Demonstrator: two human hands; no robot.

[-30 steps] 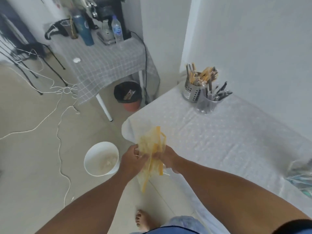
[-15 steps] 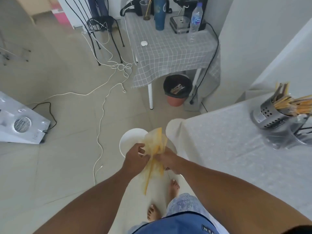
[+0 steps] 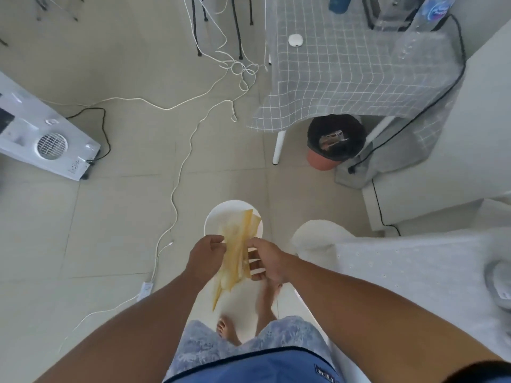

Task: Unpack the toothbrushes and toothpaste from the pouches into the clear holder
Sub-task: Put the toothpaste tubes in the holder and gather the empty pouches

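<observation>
Head view: left hand [image 3: 206, 254] and right hand [image 3: 266, 262] each pinch the yellowish pouch [image 3: 237, 251], held upright over the white bucket [image 3: 218, 217] on the floor. It looks emptied, so discarding it seems the step; next calls for releasing both grips. Cables [image 3: 177, 172] trail left; the counter [image 3: 414, 272] edge stands close right.

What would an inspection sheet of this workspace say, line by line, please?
Surface: white-clothed table at right; tiled floor.
Job's things: yellow pouch held above a white bucket; clear holder not seen.
Clutter: lined bin under the checked table.
Grippers: left hand and right hand both pinch the pouch.
Cables: white cords across the floor; black cable off the checked table.
Surroundings: white fan unit, chair legs.
</observation>
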